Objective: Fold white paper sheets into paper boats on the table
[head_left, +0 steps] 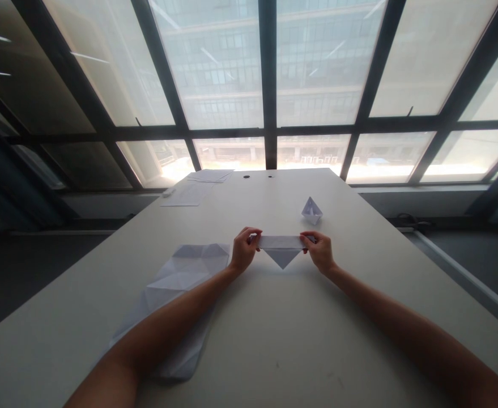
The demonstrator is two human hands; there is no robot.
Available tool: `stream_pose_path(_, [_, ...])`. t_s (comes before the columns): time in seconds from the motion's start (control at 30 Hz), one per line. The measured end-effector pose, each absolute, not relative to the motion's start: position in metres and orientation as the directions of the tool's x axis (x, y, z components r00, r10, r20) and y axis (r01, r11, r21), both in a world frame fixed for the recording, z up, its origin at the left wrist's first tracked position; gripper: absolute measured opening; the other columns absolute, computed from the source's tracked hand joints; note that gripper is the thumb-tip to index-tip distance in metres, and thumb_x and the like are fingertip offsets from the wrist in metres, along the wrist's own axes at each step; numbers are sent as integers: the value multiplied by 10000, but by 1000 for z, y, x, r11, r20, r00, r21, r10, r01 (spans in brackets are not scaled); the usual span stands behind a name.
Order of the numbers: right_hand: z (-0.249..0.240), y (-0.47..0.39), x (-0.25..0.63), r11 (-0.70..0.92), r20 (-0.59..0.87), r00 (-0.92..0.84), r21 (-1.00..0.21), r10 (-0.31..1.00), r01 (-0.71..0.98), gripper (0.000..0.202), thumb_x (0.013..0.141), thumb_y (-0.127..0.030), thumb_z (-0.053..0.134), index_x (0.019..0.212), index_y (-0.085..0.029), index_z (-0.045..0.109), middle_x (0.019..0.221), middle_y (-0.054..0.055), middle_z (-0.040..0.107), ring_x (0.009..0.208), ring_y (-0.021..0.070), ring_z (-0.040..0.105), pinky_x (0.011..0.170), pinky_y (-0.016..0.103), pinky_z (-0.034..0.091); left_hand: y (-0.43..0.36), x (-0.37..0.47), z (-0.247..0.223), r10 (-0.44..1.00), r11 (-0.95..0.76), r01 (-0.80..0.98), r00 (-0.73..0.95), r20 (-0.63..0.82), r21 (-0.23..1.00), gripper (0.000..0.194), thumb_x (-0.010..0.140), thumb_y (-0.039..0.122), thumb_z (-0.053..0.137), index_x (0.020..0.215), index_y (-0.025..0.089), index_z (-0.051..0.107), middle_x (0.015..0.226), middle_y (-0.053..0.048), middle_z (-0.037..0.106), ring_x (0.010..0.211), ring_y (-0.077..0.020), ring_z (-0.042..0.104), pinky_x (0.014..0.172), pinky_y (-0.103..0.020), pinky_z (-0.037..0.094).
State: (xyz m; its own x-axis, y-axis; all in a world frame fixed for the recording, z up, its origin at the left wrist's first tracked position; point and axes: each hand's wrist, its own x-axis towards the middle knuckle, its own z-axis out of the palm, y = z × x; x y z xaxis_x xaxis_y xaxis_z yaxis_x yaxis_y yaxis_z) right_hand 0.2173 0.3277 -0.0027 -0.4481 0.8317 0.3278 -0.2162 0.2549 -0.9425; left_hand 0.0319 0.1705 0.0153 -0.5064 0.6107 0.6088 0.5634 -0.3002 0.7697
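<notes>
A folded white paper (281, 249) hangs between my hands, with a flat band along its top and a triangle pointing down toward me. My left hand (246, 248) pinches the left end of the band. The right end is held between the thumb and fingers of my right hand (318, 249). Beyond my right hand, a folded paper boat (312, 211) stands on the white table (269, 340). A large creased sheet of paper (181, 289) lies at the left, partly hidden by my left forearm.
Flat white sheets (184, 194) lie at the far left of the table. Near its far edge are two small dark holes (246, 177). Tall windows with dark frames (268, 85) rise behind the table.
</notes>
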Motion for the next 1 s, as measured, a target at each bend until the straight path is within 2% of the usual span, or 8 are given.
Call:
stream_pose_path(0.17, [-10, 334, 217, 251, 278, -491, -960, 825, -122, 384, 720, -478, 717, 863, -122, 710, 542, 3, 621, 413, 138, 539, 403, 254, 446, 170, 31, 11, 665, -252, 615, -451, 596, 747, 185, 936, 269, 536, 929, 159, 685, 1007, -67, 622, 549, -68, 558, 466, -199, 507])
stream_pose_path(0.27, [-13, 337, 221, 394, 303, -536, -917, 788, 62, 286, 740, -423, 690, 817, -150, 726, 596, 21, 659, 507, 163, 592, 488, 266, 469, 169, 27, 6, 751, -134, 746, -353, 559, 652, 209, 903, 124, 501, 845, 164, 697, 968, -63, 646, 716, -126, 628, 656, -257, 562])
stream_pose_path(0.4, [-11, 332, 225, 591, 321, -593, -732, 739, 339, 131, 774, -320, 664, 802, -215, 736, 794, 30, 723, 751, 192, 654, 707, 296, 487, 169, 25, 0, 838, 29, 909, -249, 485, 417, 267, 833, 31, 512, 843, 201, 717, 1155, -62, 643, 1098, -227, 589, 987, -416, 471])
stream_pose_path(0.5, [-6, 326, 228, 707, 349, -652, -561, 674, 430, 98, 809, -280, 645, 808, -223, 725, 849, 37, 710, 867, 202, 636, 786, 303, 461, 170, 29, -1, 879, -15, 951, -134, 457, 309, 299, 870, 60, 487, 973, 215, 721, 1320, -54, 582, 1265, -233, 493, 1090, -437, 379])
stream_pose_path(0.67, [2, 316, 231, 818, 413, -708, -348, 573, 458, 118, 859, -249, 608, 857, -208, 718, 953, 81, 671, 980, 235, 582, 889, 359, 431, 168, 44, 2, 955, -225, 941, 162, 247, 251, 414, 995, 250, 395, 1399, 247, 487, 1462, -57, 468, 1369, -200, 400, 1164, -421, 262])
stream_pose_path(0.8, [1, 305, 229, 915, 390, -845, -316, 366, 251, 258, 920, -194, 496, 1077, -219, 699, 1199, 88, 640, 1147, 214, 544, 1006, 355, 396, 164, 48, 5, 965, -251, 950, 230, 123, 187, 558, 1010, 452, 357, 1520, 244, 272, 1573, -73, 249, 1459, -224, 210, 1191, -433, 147])
stream_pose_path(0.9, [-5, 297, 225, 942, 305, -931, -322, 202, 99, 456, 962, -294, 446, 1391, -150, 495, 1458, 129, 462, 1360, 216, 387, 1128, 369, 286, 163, 47, 6, 974, -221, 963, 211, 79, 152, 664, 1001, 542, 309, 1551, 211, 141, 1591, -95, 163, 1473, -224, 141, 1193, -420, 92])
stream_pose_path(1.0, [-10, 295, 223, 943, 198, -962, -309, 189, 122, 618, 996, -426, 342, 1511, -91, 272, 1556, 156, 282, 1451, 237, 218, 1180, 431, 162, 163, 47, 7, 980, -196, 971, 191, 50, 135, 741, 982, 609, 270, 1557, 186, 70, 1600, -105, 105, 1481, -224, 92, 1192, -405, 55])
